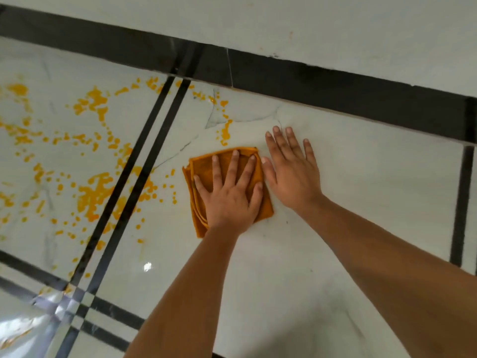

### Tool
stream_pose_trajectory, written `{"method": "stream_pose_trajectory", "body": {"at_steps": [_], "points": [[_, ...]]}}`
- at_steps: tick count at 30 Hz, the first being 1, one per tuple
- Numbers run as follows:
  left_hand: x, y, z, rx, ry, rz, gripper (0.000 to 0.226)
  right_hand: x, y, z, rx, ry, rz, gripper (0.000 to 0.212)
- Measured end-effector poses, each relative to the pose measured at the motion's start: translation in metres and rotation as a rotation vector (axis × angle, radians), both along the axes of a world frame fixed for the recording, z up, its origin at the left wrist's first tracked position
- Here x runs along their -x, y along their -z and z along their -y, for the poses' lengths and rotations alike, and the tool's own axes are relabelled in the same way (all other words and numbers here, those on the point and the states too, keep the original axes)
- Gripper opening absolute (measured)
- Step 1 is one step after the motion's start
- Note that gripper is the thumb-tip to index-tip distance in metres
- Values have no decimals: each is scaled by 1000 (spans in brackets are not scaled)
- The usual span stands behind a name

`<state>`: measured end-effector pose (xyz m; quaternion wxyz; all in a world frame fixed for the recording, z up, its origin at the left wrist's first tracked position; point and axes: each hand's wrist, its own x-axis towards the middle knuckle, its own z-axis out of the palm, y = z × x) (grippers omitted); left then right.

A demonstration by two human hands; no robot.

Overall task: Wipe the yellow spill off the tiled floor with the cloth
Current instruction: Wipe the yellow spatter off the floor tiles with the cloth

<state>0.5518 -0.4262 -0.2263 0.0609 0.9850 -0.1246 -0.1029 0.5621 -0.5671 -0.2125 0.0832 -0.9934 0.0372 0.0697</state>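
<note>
A folded orange cloth (204, 167) lies on the white marble-look floor tile (335, 202). My left hand (229, 195) lies flat on top of it, fingers spread, pressing it down. My right hand (290, 171) rests palm-down on the bare tile just right of the cloth, its thumb next to the cloth's edge and nothing in it. The yellow spill (95, 192) is scattered in blobs and drops to the left of the cloth, across the double black stripes (144, 161). A few more yellow drops (225, 133) sit just beyond the cloth.
A black skirting band (335, 86) runs along the foot of the pale wall (309, 21) behind the hands. Another black stripe (462, 202) crosses the tile at the right. Crossing stripes and a bright glare patch (33, 324) are at the lower left.
</note>
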Motion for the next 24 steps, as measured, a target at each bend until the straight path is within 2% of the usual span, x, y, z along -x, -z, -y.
{"method": "stream_pose_trajectory", "body": {"at_steps": [2,7,10,13,16,19,21,24], "points": [[-30,1,-9,-14,23,9,58,-14,6,-5,-24,7,-15,57],[-96,1,-14,2,58,4,57,-20,14,-15,-15,77,33,68],[-131,0,-16,-1,79,13,59,-37,9,-21,-2,119,1,62],[-116,6,-26,-6,131,49,58,-59,13,-35,-45,156,2,54],[-137,5,-29,-5,213,54,60,-63,18,-35,-1,166,9,58],[-163,1,-26,8,163,40,62,-60,18,-35,40,161,-1,62],[-145,5,-27,9,158,56,62,-62,17,-37,23,162,-10,66],[-130,5,-31,-47,267,60,63,-62,15,-36,-3,169,-13,67]]}}
